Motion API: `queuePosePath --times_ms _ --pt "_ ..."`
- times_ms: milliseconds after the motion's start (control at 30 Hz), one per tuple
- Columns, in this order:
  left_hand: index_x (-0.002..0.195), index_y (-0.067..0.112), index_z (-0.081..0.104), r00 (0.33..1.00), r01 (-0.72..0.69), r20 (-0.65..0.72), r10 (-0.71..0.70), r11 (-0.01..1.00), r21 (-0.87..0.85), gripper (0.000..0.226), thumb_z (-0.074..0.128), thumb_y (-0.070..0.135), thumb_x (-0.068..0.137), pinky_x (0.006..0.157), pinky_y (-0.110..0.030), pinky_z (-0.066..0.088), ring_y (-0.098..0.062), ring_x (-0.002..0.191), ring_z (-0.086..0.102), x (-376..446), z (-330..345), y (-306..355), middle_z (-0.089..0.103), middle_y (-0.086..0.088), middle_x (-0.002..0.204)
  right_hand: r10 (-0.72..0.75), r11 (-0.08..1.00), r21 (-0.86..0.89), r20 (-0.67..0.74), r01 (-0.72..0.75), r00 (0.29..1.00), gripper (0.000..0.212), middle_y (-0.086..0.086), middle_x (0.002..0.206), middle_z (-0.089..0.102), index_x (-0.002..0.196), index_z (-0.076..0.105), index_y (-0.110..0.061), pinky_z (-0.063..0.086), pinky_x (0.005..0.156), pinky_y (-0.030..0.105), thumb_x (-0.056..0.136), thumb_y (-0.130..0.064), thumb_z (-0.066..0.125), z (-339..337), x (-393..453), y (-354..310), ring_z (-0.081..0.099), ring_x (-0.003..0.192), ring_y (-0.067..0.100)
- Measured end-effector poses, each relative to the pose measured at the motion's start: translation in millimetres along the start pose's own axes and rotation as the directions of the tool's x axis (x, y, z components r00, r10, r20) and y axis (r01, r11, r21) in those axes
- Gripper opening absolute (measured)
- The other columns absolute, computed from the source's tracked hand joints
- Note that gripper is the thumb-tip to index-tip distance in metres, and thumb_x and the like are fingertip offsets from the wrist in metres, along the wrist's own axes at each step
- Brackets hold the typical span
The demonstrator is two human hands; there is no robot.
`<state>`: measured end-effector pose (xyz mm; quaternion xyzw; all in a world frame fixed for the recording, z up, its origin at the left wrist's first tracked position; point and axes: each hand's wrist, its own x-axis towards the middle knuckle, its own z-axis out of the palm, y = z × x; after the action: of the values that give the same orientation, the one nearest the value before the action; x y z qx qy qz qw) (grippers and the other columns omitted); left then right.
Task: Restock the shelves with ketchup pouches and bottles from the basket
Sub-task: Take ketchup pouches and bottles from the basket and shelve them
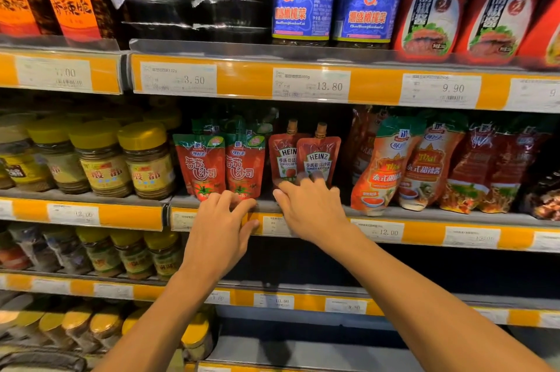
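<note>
My left hand [222,221], loose and empty, flanks my right hand [309,205], fingertips on the upright red spouted Heinz ketchup pouches [318,159] directly ahead.

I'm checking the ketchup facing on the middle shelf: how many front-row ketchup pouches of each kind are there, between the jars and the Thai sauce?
Green-topped red ketchup pouches: 2
Red Heinz spouted ketchup pouches: 2
Total: 4
</note>
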<state>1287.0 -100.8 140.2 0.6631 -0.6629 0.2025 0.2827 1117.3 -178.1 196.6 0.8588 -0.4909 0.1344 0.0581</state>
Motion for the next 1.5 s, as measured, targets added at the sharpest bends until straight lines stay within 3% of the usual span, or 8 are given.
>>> queuePosePath --times_ms 133,300,500,767,1167,1500 --pt "0.116 0.023 0.066 1.000 -0.006 -0.009 0.006 1.000 0.010 0.033 0.070 0.039 0.087 0.079 -0.036 0.044 -0.019 0.094 0.048 0 3 -2 0.057 0.001 0.103 0.020 0.999 0.043 0.014 -0.020 1.000 0.042 0.005 0.140 0.049 0.142 0.047 -0.036 0.043 0.097 0.059 0.105 -0.046 0.032 8 17 6 0.032 0.136 0.032" --pt "0.115 0.022 0.066 1.000 -0.025 -0.015 0.025 1.000 0.012 0.033 0.069 0.039 0.087 0.079 -0.037 0.043 -0.020 0.093 0.047 0 4 -3 0.055 0.001 0.102 0.065 0.991 0.109 0.100 -0.076 0.993 0.044 0.005 0.146 0.042 0.146 0.042 -0.036 0.029 0.106 0.062 0.104 -0.047 0.033 16 47 16 0.023 0.140 0.032" --pt "0.114 0.022 0.065 0.999 -0.031 -0.028 0.031 0.999 0.019 0.033 0.069 0.038 0.087 0.078 -0.038 0.043 -0.020 0.092 0.046 1 5 -2 0.056 0.000 0.102 0.079 0.995 0.049 0.175 -0.089 0.981 0.051 0.006 0.154 0.035 0.150 0.037 -0.038 0.032 0.105 0.062 0.102 -0.055 0.032 25 81 28 0.016 0.145 0.036" --pt "0.112 0.023 0.066 1.000 -0.018 -0.024 0.018 1.000 0.011 0.030 0.069 0.038 0.087 0.077 -0.036 0.042 -0.020 0.091 0.046 1 6 -2 0.057 0.001 0.101 0.055 0.997 0.044 0.118 -0.060 0.991 0.052 0.008 0.155 0.035 0.150 0.039 -0.032 0.033 0.106 0.060 0.102 -0.050 0.037 32 102 38 0.020 0.143 0.037" --pt "0.112 0.023 0.064 1.000 -0.008 -0.020 0.009 1.000 0.021 0.029 0.070 0.037 0.088 0.076 -0.037 0.044 -0.020 0.089 0.046 0 3 2 0.056 0.001 0.099 0.020 1.000 0.005 0.135 -0.021 0.991 0.063 0.007 0.158 0.031 0.151 0.039 -0.031 0.031 0.108 0.056 0.098 -0.065 0.035 34 111 45 0.016 0.144 0.035" --pt "0.112 0.023 0.065 0.999 0.034 0.026 -0.035 0.999 0.011 0.030 0.073 0.035 0.085 0.078 -0.036 0.046 -0.018 0.092 0.047 3 -7 10 0.055 0.003 0.100 0.049 0.991 0.120 0.062 -0.056 0.997 0.049 0.010 0.151 0.042 0.143 0.049 -0.025 0.038 0.108 0.053 0.102 -0.050 0.040 16 82 33 0.029 0.142 0.037"
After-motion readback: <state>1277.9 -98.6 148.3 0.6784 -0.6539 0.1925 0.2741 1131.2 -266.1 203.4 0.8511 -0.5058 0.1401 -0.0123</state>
